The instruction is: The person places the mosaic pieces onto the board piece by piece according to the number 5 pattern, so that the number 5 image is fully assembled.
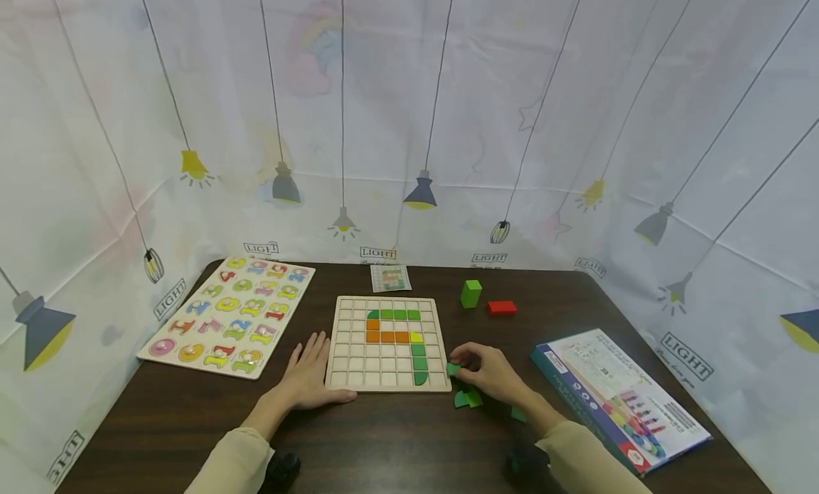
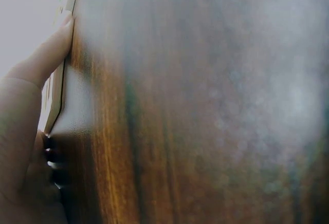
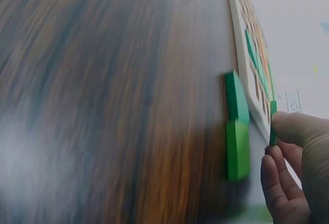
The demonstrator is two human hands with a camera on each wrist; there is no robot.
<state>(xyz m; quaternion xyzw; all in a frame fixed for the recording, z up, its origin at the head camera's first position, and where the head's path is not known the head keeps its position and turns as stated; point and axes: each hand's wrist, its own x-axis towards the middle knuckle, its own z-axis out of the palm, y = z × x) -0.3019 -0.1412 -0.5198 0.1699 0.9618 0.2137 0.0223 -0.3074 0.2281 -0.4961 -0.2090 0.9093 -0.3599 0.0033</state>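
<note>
A wooden grid board (image 1: 356, 363) lies mid-table, its cells partly filled with green, orange and yellow tiles. My left hand (image 1: 308, 373) rests flat at the board's lower left corner, fingers along the left edge and thumb along the near edge. Close to the right edge of the board, my right hand (image 1: 491, 373) pinches a small green tile (image 3: 273, 124) between thumb and fingers. Below that hand, a dark green tile (image 1: 461, 399) and a lighter green tile (image 1: 473, 397) lie touching on the table. Another green tile (image 1: 518, 414) sits partly behind the right wrist.
A number puzzle board (image 1: 211, 323) lies at the left. Behind the grid is a small pattern card (image 1: 390, 278). A light green block (image 1: 470, 293) and a red block (image 1: 502, 308) are at the back right. A puzzle box (image 1: 621, 398) lies at the right.
</note>
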